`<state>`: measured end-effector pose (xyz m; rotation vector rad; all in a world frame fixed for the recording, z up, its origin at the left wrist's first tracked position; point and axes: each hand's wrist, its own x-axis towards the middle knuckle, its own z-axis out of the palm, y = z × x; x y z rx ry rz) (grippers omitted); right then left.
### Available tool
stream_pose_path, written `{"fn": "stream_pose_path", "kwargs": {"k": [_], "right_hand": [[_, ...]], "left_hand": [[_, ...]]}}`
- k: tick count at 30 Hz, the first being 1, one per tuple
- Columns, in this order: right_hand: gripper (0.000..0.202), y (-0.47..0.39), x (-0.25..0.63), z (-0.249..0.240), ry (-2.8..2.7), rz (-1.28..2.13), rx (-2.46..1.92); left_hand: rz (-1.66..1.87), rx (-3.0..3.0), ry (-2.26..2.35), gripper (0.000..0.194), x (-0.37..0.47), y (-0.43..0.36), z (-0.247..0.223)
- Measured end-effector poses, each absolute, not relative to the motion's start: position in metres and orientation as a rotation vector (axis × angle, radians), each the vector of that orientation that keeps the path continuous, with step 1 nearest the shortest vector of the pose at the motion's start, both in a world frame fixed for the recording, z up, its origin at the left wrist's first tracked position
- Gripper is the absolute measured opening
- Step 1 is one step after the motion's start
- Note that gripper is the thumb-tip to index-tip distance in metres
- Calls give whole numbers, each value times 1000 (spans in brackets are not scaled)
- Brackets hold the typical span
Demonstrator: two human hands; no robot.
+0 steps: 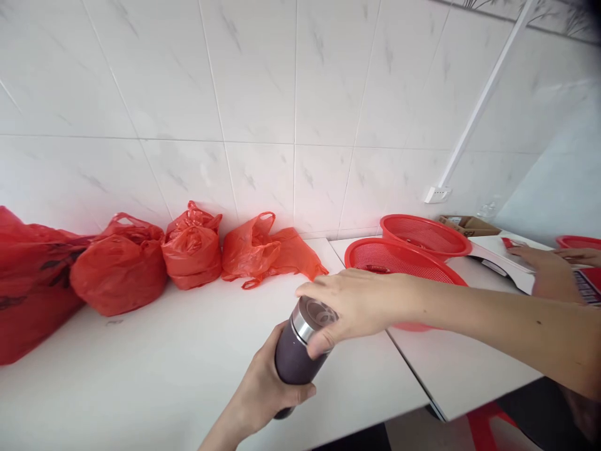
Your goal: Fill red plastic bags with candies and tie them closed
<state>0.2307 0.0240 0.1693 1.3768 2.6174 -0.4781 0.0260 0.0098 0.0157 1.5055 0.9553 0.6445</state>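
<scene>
Dark purple, with a silver band below its cap, a cylindrical flask (298,354) leans between the person's two hands in the head view, above the white tabletop (188,363), close to its front edge and toward its right front corner. The left hand (267,391) is wrapped around the lower body, thumb across the near side; the right hand (340,304) reaches across from the right and grasps the capped top, fingers over the far side and thumb on the near side. Whether the flask's base touches the tabletop cannot be told. Along the back edge, against the marbled white tiled wall (258,81), four red plastic bags (192,257) sit in a row, the rightmost slack and flattened. Past the right edge, a second white tabletop (469,369) carries two round red perforated plastic baskets (425,233) near its left edge, one behind the other. By its back edge is an open brown cardboard box (476,227); farther right, another person's hands (539,257) are partly visible.
</scene>
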Motion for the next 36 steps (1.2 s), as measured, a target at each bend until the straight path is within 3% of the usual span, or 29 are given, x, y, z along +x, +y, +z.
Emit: {"fn": "stream_pose_path", "kwargs": {"k": [5,8,12,18,28,33,36], "right_hand": [[69,23,226,156,2800,-427,1178],[63,21,218,147,2732,-302,1423],[68,21,216,148,2456,-440,1705],[77,27,230,156,2680,-567,1341],[60,24,222,137,2676,-270,1677],[54,50,232,150,2734,-165,1771],[56,86,247,165,2695,0,1946]], "left_hand": [[667,1491,770,75,24,12,11],[704,1531,974,74,30,10,9],[797,1626,1236,82,35,10,6],[673,1549,967,71,27,15,12],[785,1497,1052,78,54,18,9],[1048,1543,1025,87,65,47,-10],[1195,1604,1101,79,68,67,-35]]}}
